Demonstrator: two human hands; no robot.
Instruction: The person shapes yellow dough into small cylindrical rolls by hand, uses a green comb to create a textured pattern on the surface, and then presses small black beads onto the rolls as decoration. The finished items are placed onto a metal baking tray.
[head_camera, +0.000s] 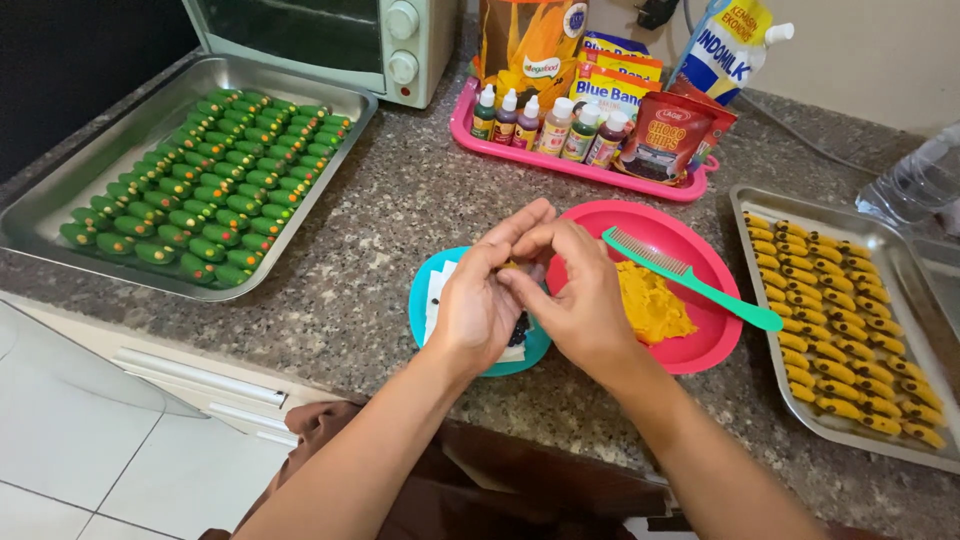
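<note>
My left hand (482, 300) and my right hand (575, 295) meet above a small teal plate (421, 305). Between their fingertips sits a small piece of yellow dough (512, 266), mostly hidden by the fingers. The teal plate carries white paper and some dark bits (520, 330). Just right of my hands a pink plate (700, 340) holds a lump of orange-yellow dough (650, 305), and a green comb (690, 279) lies across it.
A steel tray (60, 195) of green shaped dough pieces sits at the left. Another steel tray (905, 270) with yellow pieces is at the right. A pink tray (560, 165) of colouring bottles and packets stands behind, beside a toaster oven (400, 50). A clear bottle (915, 185) lies far right.
</note>
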